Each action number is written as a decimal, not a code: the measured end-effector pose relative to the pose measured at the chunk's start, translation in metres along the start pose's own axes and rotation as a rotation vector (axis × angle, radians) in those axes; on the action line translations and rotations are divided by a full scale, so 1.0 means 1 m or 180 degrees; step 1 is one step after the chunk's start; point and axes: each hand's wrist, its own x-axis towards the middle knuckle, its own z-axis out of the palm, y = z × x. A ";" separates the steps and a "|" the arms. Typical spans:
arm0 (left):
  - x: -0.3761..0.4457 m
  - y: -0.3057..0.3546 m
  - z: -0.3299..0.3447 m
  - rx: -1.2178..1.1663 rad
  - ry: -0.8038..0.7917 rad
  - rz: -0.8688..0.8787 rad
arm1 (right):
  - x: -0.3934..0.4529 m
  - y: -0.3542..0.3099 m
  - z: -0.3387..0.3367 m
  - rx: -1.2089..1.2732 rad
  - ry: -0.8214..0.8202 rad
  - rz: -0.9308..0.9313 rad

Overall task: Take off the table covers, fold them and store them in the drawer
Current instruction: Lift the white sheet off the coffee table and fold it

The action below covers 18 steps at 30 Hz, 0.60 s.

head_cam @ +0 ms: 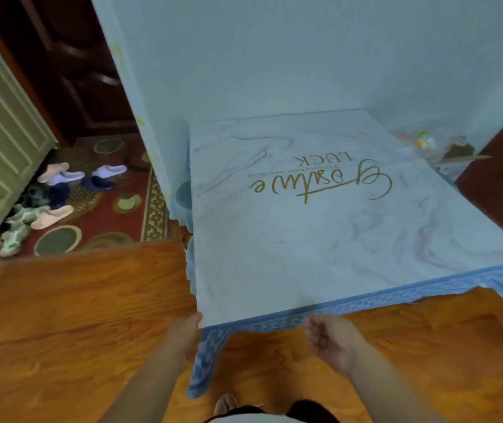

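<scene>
The smooth, marble-patterned table cover point(320, 239) with its blue woven border lies flat over the square table. Your left hand point(184, 334) touches its near corner, grip unclear; your right hand point(329, 340) curls at the border, hold unclear.

The table cover point(320, 239) is pale marbled white with gold script lettering and a blue patterned border. Left of it, a dark red rug point(100, 209) with ringed circles carries pink, lilac and navy slippers point(61, 175).
</scene>
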 end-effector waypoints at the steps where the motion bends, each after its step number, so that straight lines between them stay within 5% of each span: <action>1: 0.011 0.003 0.001 -0.0073 -0.0023 -0.0053 | 0.001 0.003 0.001 0.0044 0.0070 0.0017; 8: 0.041 0.024 0.015 0.0847 0.0098 0.0405 | 0.016 -0.005 -0.002 0.0333 0.0444 0.0050; 12: 0.040 0.039 0.018 0.0418 -0.0217 0.0364 | 0.025 -0.007 0.002 0.0506 0.0590 0.0087; 18: 0.019 0.047 -0.015 -0.0206 -0.0304 0.0670 | 0.043 -0.026 -0.002 0.1864 0.0318 -0.0333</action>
